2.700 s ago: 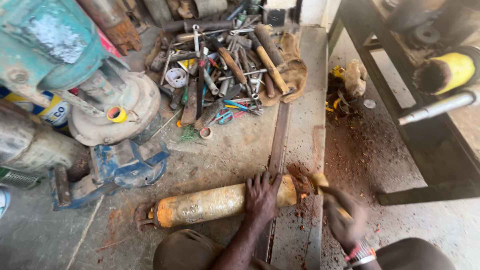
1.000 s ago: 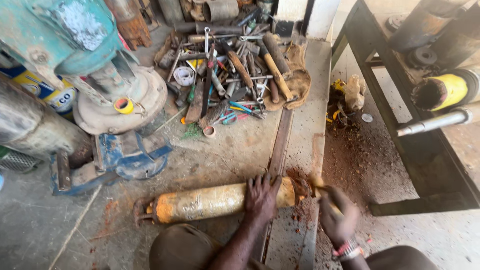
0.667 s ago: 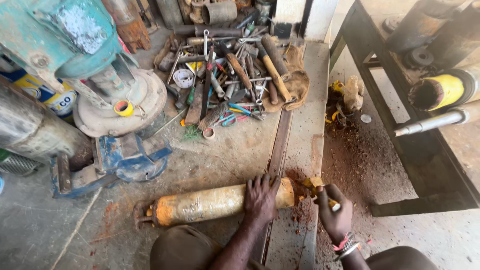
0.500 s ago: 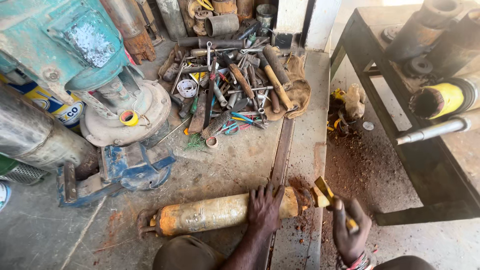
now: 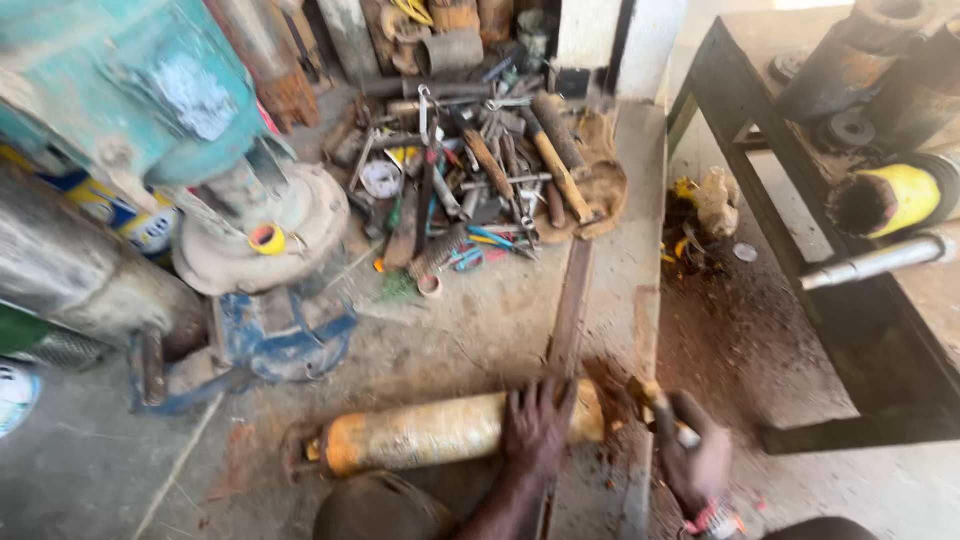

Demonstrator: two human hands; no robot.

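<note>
The left hand (image 5: 537, 428) lies spread, palm down, on a rusty yellow cylinder (image 5: 440, 440) that rests on its side on the concrete floor (image 5: 440, 330), its right end across a flat steel bar (image 5: 568, 310). The fingers press on top rather than wrap it, so the hold is only a steadying one. The right hand (image 5: 692, 465) is closed around a small tool (image 5: 655, 400) whose tip sits at the cylinder's right end, amid red rust dust (image 5: 730, 330); the blur hides what kind of tool it is.

The likeliest trouble is the cylinder rolling: it is round, lies on a raised bar, and is pinned by one flat palm alone. A hard push from the tool could turn it or slide it left. The tool could also skid off the rusted end toward the left fingers (they lie just beside it). Loose dust may fly up at the face. The pile of hand tools (image 5: 490, 190) and the blue vise (image 5: 270, 345) lie well apart and pose little hazard.
</note>
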